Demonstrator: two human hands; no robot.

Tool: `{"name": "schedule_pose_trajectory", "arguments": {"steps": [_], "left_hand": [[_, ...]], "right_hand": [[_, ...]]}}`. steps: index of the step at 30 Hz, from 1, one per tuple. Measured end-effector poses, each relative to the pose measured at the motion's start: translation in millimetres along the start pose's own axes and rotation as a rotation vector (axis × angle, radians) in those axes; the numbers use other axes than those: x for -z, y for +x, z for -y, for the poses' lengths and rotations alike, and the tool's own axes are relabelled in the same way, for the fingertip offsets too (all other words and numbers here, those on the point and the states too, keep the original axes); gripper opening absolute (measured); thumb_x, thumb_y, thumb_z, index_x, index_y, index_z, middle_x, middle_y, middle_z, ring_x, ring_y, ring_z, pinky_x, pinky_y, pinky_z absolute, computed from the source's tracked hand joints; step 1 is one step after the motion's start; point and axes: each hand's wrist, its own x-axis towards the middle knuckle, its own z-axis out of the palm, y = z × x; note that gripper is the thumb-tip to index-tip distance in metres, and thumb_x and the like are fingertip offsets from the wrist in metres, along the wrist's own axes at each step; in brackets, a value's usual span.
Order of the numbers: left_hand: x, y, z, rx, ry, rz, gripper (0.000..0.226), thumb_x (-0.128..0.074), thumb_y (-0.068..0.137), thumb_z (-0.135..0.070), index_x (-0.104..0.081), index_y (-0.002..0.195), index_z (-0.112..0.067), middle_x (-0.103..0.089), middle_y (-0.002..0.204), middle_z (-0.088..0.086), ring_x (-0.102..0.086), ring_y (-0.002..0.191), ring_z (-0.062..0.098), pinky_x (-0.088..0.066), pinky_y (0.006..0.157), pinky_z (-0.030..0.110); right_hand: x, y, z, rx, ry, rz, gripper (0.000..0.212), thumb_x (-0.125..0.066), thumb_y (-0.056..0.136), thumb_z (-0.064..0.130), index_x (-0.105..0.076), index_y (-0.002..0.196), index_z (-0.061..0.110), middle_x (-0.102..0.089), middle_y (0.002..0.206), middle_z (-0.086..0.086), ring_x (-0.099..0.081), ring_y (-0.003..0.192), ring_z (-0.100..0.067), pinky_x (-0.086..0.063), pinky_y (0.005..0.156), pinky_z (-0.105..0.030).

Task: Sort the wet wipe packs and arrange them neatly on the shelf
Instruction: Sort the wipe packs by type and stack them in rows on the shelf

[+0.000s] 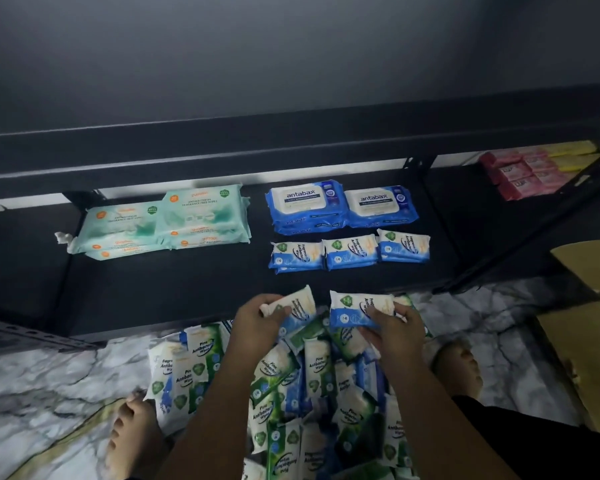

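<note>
Head view: the person looks down at a low black shelf (187, 285) and at a pile of small wipe packs (309, 382) on the marble floor (49, 386) just in front of it.

The left hand (257, 315) grips one blue-and-white pack (293, 304) by its left end, with the fingers curled around it. This pack is tilted and sits above the front edge of the shelf. The right hand (392, 323) holds a second blue-and-white pack (355, 311) at its right side, thumb on top. This one is nearly level, also at the shelf's front edge. The two packs are near each other but apart.

On the shelf, three short stacks of the same blue-and-white packs (350, 252) stand in a row, side by side. Behind them lie two stacks of larger blue Antabax packs (340, 206), touching each other. To the left, well apart, are two stacks of mint-green wipe packs (163, 223).

The pile on the floor mixes green pine packs with blue ones, lying in all directions. It lies between the person's bare left foot (132, 434) and right foot (461, 365).

Far right on the shelf there are pink boxes (523, 174) with yellow packs (572, 152) behind them. A cardboard box (589, 306) stands on the floor at the right.
</note>
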Motion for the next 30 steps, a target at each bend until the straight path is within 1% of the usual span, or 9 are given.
{"name": "schedule_pose_trajectory", "arguments": {"steps": [3, 7, 11, 14, 17, 21, 24, 27, 30], "left_hand": [[-0.8, 33.1, -1.8, 0.028, 0.038, -0.019, 0.011, -0.079, 0.088, -0.025, -0.071, 0.094, -0.025, -0.070, 0.082, 0.005, -0.056, 0.053, 0.010, -0.046, 0.050, 0.025], [-8.2, 72.6, 3.2, 0.101, 0.059, -0.033, 0.030, -0.086, 0.080, -0.025, -0.062, 0.096, -0.021, -0.062, 0.086, 0.009, -0.054, 0.061, 0.015, -0.043, 0.048, 0.022], [-18.4, 90.4, 4.3, 0.103, 0.078, -0.095, 0.042, -0.087, 0.079, -0.026, -0.054, 0.103, -0.015, -0.060, 0.085, 0.006, -0.052, 0.059, 0.013, -0.042, 0.047, 0.021], [-25.4, 91.7, 4.3, 0.092, 0.064, -0.156, 0.044, -0.087, 0.078, -0.025, -0.052, 0.103, -0.015, -0.064, 0.088, 0.009, -0.055, 0.062, 0.016, -0.045, 0.053, 0.029], [-32.1, 88.9, 1.7, 0.069, 0.055, -0.197, 0.042, -0.084, 0.082, -0.020, -0.050, 0.107, -0.013, -0.060, 0.084, 0.003, -0.053, 0.064, 0.013, -0.042, 0.049, 0.019], [-38.8, 88.8, -0.5, 0.053, 0.085, -0.225, 0.043, -0.082, 0.085, -0.021, -0.048, 0.111, -0.014, -0.062, 0.087, 0.004, -0.055, 0.064, 0.011, -0.041, 0.046, 0.018], [-41.7, 90.9, -1.1, 0.047, 0.084, -0.240, 0.044, -0.082, 0.085, -0.020, -0.047, 0.111, -0.014, -0.064, 0.090, 0.008, -0.056, 0.065, 0.013, -0.043, 0.048, 0.022], [-44.9, 91.7, -4.1, 0.032, 0.084, -0.268, 0.046, -0.082, 0.085, -0.019, -0.046, 0.113, -0.013, -0.063, 0.089, 0.007, -0.055, 0.064, 0.012, -0.041, 0.044, 0.016], [-46.8, 92.2, -6.1, 0.027, 0.099, -0.282, 0.048, -0.082, 0.084, -0.021, -0.046, 0.115, -0.014, -0.060, 0.088, 0.004, -0.055, 0.066, 0.010, -0.043, 0.052, 0.025]], "right_hand": [[-14.3, 28.2, 5.6, 0.028, -0.036, 0.005, 0.034, -0.076, 0.082, -0.009, -0.056, 0.101, 0.011, -0.064, 0.119, -0.023, -0.072, 0.090, -0.034, -0.063, 0.068, -0.044], [-31.5, 57.5, 8.8, 0.071, -0.102, 0.037, 0.040, -0.071, 0.086, -0.011, -0.053, 0.120, -0.001, -0.059, 0.121, -0.025, -0.073, 0.083, -0.026, -0.063, 0.068, -0.048], [-49.1, 77.5, 6.0, 0.168, -0.323, -0.021, 0.037, -0.080, 0.082, 0.002, -0.056, 0.109, 0.008, -0.063, 0.109, -0.016, -0.072, 0.088, -0.039, -0.063, 0.062, -0.049], [-55.6, 81.6, 0.3, 0.276, -0.479, -0.103, 0.033, -0.081, 0.080, 0.012, -0.057, 0.101, 0.021, -0.065, 0.097, -0.003, -0.070, 0.085, -0.028, -0.061, 0.067, -0.046], [-57.6, 82.4, -4.0, 0.387, -0.594, -0.138, 0.029, -0.078, 0.079, 0.015, -0.058, 0.100, 0.019, -0.063, 0.105, -0.006, -0.063, 0.081, -0.021, -0.053, 0.064, -0.033], [-55.7, 86.3, -6.6, 0.418, -0.756, -0.172, 0.033, -0.078, 0.081, 0.020, -0.057, 0.106, 0.012, -0.044, 0.117, -0.004, -0.053, 0.088, -0.022, -0.046, 0.074, -0.033], [-58.2, 89.8, -4.4, 0.438, -0.787, -0.163, 0.029, -0.077, 0.083, 0.020, -0.054, 0.100, 0.015, -0.046, 0.114, -0.004, -0.054, 0.086, -0.022, -0.045, 0.073, -0.034], [-62.4, 94.4, -1.9, 0.454, -0.807, -0.163, 0.027, -0.076, 0.082, 0.021, -0.056, 0.099, 0.013, -0.046, 0.112, -0.003, -0.055, 0.085, -0.023, -0.049, 0.076, -0.037], [-65.3, 98.8, 0.5, 0.475, -0.840, -0.150, 0.032, -0.076, 0.081, 0.025, -0.058, 0.103, 0.011, -0.046, 0.111, -0.003, -0.057, 0.086, -0.024, -0.052, 0.078, -0.040]]}}
